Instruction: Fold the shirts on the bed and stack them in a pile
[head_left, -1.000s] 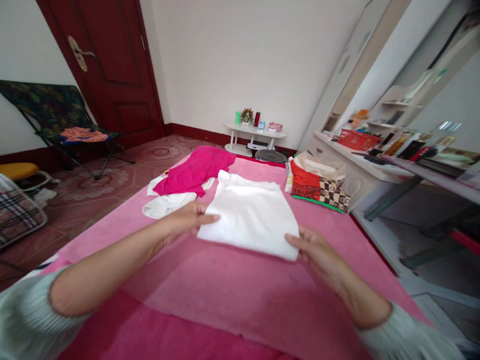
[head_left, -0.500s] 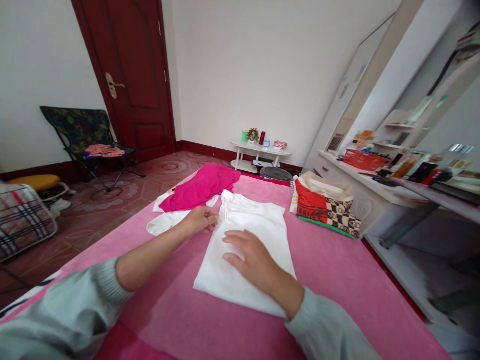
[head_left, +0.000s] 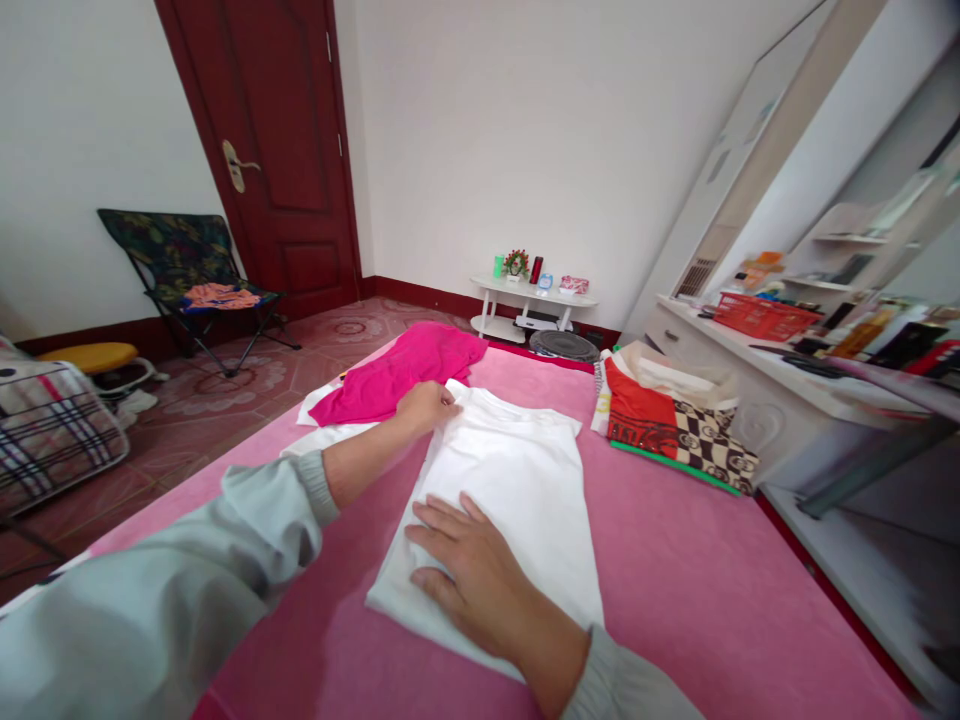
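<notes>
A folded white garment (head_left: 517, 490) lies on the pink bed cover (head_left: 675, 580). My right hand (head_left: 469, 565) lies flat on its near end, fingers stretched out and pointing left. My left hand (head_left: 426, 405) is closed on the garment's far left corner, beside a magenta garment (head_left: 397, 370) that rests on another white cloth (head_left: 319, 437).
A stack of folded red, white and checkered clothes (head_left: 671, 405) sits at the bed's far right. Beyond the bed stand a small white table (head_left: 534, 298), a dresser with a red basket (head_left: 765, 318), a folding chair (head_left: 191, 265) and a dark red door (head_left: 262, 150).
My right hand moved from the garment's near right corner onto its top, then slid toward its near end. My left hand went from the near left edge up to the far left corner.
</notes>
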